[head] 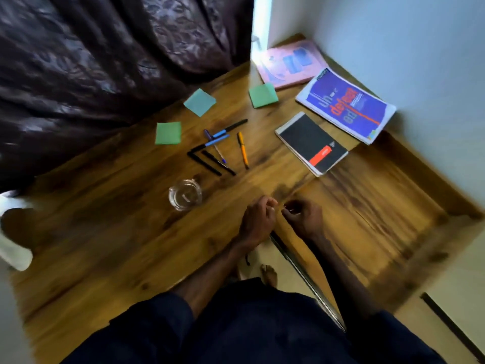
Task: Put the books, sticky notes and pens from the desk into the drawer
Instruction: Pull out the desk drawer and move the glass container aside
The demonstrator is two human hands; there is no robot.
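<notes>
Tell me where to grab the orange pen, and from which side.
Pinch the orange pen at mid-barrel, straight down from above. It lies flat on the desk, apart from the other pens, with bare wood along both long sides for thumb and finger.

A wooden desk [105, 232] with dark streaks in its grain fills the middle of the view and runs into a corner. A dark, glossy, patterned curtain [105, 48] hangs in heavy folds behind it on the left. A pale blue-grey wall [393, 35] runs along the right. Between curtain and wall shows a narrow strip of bright white light [261, 27]. Pale floor [462, 279] lies at lower right, crossed by a dark strip [451, 327]
</notes>
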